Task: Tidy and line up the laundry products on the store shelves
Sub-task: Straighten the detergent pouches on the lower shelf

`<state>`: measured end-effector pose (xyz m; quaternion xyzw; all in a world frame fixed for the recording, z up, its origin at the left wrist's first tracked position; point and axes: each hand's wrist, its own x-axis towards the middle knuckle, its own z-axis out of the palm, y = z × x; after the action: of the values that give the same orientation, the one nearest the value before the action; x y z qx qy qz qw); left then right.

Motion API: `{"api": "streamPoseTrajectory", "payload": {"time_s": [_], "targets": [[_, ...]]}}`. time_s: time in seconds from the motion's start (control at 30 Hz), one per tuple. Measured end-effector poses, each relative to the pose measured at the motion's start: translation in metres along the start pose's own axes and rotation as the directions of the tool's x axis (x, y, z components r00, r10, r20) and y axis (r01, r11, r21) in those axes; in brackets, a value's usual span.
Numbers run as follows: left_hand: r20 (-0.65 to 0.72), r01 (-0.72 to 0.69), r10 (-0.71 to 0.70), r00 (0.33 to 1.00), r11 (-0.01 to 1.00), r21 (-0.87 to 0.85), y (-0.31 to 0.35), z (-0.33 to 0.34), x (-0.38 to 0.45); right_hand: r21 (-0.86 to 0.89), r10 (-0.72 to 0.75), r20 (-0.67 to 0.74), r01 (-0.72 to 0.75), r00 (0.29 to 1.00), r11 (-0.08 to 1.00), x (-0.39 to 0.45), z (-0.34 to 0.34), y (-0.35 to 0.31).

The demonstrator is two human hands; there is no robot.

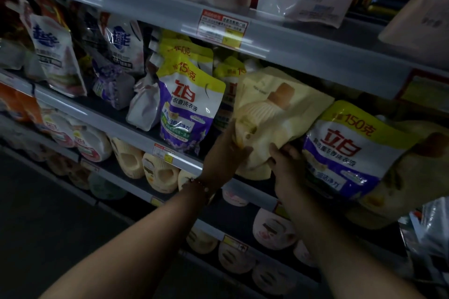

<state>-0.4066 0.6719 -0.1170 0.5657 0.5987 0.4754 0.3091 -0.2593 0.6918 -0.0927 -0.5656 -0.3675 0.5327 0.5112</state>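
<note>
Cream pouch: a soft pale-yellow plastic refill pouch point(274, 114) printed with a bottle picture, tilted on the middle shelf point(116, 124) between two purple pouches.
Left hand: the left hand point(227, 150) cups the cream pouch's lower left corner, fingers curled round it; a beaded bracelet point(199, 183) sits on the wrist.
Right hand: the right hand point(285, 160) grips the pouch's bottom edge, thumb on the front.
Left neighbour: a purple, white and yellow-green detergent pouch point(189, 107) stands upright just beside it.
Right neighbour: a second purple and yellow-green pouch point(352, 153) leans against the cream pouch's right side.
Far left: white and blue pouches point(56, 51), blurred.
Lower shelves: cream ribbed plastic bottles point(143, 165) lying in a row.
Shelf edge: red and yellow price label point(222, 28) on the upper rail.
</note>
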Motion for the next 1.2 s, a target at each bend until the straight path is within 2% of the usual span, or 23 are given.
{"api": "streamPoseTrajectory", "payload": {"time_s": [0.07, 0.2, 0.33, 0.5, 0.63, 0.7, 0.77, 0.83, 0.87, 0.97, 1.1, 1.2], "targets": [[-0.02, -0.01, 0.012, 1.0, 0.995, 0.095, -0.005, 0.009, -0.01, -0.054, -0.041, -0.012, 0.041, 0.999, 0.998, 0.003, -0.007, 0.001], [-0.076, -0.014, 0.024, 0.997, 0.992, 0.126, -0.007, 0.017, -0.013, -0.205, -0.078, -0.018, 0.072, 0.997, 0.976, -0.004, -0.005, -0.001], [-0.056, 0.006, 0.005, 0.998, 0.981, 0.194, -0.005, 0.013, -0.016, -0.368, -0.147, 0.038, 0.15, 0.988, 0.918, -0.017, -0.006, -0.001], [-0.062, -0.023, 0.043, 0.997, 0.954, 0.299, 0.001, 0.012, -0.023, -0.407, -0.13, 0.229, 0.217, 0.965, 0.887, -0.026, -0.017, -0.008], [-0.013, -0.078, 0.095, 0.995, 0.883, 0.463, 0.012, 0.006, -0.045, -0.467, -0.068, 0.394, 0.264, 0.916, 0.844, -0.042, -0.031, -0.015], [0.038, -0.117, 0.116, 0.993, 0.823, 0.556, 0.018, 0.003, -0.06, -0.542, -0.1, 0.439, 0.352, 0.893, 0.763, -0.052, -0.04, -0.013], [0.077, -0.107, 0.075, 0.994, 0.757, 0.645, 0.024, 0.001, -0.075, -0.63, -0.187, 0.499, 0.503, 0.846, 0.592, -0.062, -0.05, -0.006], [0.11, -0.064, -0.021, 0.994, 0.7, 0.712, 0.026, -0.004, -0.089, -0.638, -0.247, 0.596, 0.638, 0.764, 0.432, -0.069, -0.062, 0.004], [0.124, -0.045, -0.07, 0.99, 0.672, 0.74, 0.025, -0.008, -0.097, -0.633, -0.229, 0.633, 0.664, 0.74, 0.398, -0.072, -0.067, 0.008], [0.136, 0.021, -0.208, 0.969, 0.613, 0.79, 0.022, -0.019, -0.123, -0.636, -0.119, 0.679, 0.662, 0.724, 0.397, -0.079, -0.079, 0.024], [0.061, 0.104, -0.275, 0.96, 0.549, 0.829, 0.013, -0.025, -0.156, -0.635, -0.032, 0.75, 0.732, 0.661, 0.245, -0.087, -0.081, 0.042], [0.016, 0.135, -0.274, 0.962, 0.523, 0.842, 0.013, -0.03, -0.178, -0.627, 0.09, 0.777, 0.754, 0.623, 0.195, -0.098, -0.075, 0.038]]}}
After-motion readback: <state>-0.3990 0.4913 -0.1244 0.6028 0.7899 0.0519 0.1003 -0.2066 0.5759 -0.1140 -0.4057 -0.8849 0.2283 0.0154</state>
